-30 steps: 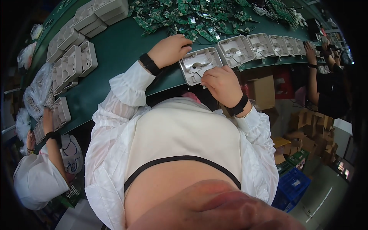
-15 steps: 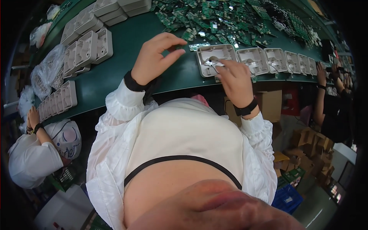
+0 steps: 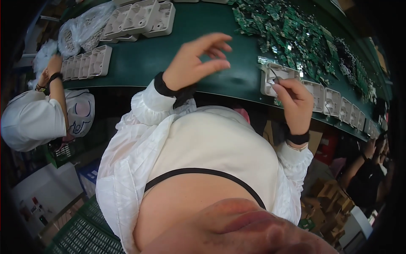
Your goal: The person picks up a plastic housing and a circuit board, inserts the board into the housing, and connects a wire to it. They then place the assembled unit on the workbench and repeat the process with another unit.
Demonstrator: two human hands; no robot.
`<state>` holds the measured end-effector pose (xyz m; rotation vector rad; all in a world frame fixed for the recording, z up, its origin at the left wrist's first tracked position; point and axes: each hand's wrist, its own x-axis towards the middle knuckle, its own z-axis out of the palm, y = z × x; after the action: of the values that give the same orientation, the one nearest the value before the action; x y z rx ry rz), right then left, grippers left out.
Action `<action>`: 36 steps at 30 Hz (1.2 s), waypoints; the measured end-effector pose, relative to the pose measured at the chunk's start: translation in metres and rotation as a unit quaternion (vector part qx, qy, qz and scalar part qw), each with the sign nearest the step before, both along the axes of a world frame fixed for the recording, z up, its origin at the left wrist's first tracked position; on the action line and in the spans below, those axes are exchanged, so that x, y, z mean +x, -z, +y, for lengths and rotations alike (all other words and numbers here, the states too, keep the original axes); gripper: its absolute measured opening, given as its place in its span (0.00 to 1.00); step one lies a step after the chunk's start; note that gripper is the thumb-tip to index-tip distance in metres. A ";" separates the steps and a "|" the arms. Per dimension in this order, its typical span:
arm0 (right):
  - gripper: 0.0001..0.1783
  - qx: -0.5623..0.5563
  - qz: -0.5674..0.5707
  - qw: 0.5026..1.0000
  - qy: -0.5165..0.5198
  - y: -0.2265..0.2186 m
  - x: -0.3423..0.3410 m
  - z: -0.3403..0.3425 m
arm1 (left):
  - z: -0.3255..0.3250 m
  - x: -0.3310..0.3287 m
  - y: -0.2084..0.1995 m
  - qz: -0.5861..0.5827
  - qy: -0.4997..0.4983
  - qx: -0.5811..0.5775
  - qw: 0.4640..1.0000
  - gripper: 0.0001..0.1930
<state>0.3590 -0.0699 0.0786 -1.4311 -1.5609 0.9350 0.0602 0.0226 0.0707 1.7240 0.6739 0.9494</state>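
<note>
A pale plastic housing (image 3: 266, 86) lies open side up near the table's front edge. Over its right part is my right hand (image 3: 296, 103), thumb and forefinger pinched on a thin dark wire (image 3: 273, 73) that rises from the housing. The fingers cover part of the inside. My left hand (image 3: 198, 61) hovers over the green table (image 3: 241, 82), left of the housing. Its fingers are apart and slightly curled, blurred at the tips, and I see nothing in them. A small green circuit board (image 3: 267, 60) touches the housing's back edge.
A big heap of green circuit boards (image 3: 292, 38) covers the far right. More housings (image 3: 332, 101) run in a row along the right edge. Stacked housings (image 3: 139, 19) and clear bags of small parts (image 3: 86, 27) stand left. Co-workers sit at both ends, one in white (image 3: 31, 120).
The view has swung left, so the table's things sit farther right. My right hand's fingers have gone from spread to a pinch on the wire. My left hand is a little farther from the housing.
</note>
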 end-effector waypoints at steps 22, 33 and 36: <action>0.07 -0.043 0.777 0.626 -0.055 0.042 0.023 0.005 | 0.080 -0.145 0.027 0.445 -0.468 0.312 0.697 0.11; 0.10 -0.046 0.758 0.648 -0.053 0.044 0.014 0.008 | -0.022 -0.066 0.026 0.272 -0.216 0.329 0.878 0.07; 0.11 -0.037 0.666 0.742 -0.061 0.044 0.004 0.011 | -0.038 -0.050 0.035 0.261 -0.154 0.327 0.895 0.06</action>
<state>0.3629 -0.0585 0.0347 -0.3404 -0.4772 1.5777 0.0105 -0.0152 0.0356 2.5786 1.0818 0.9995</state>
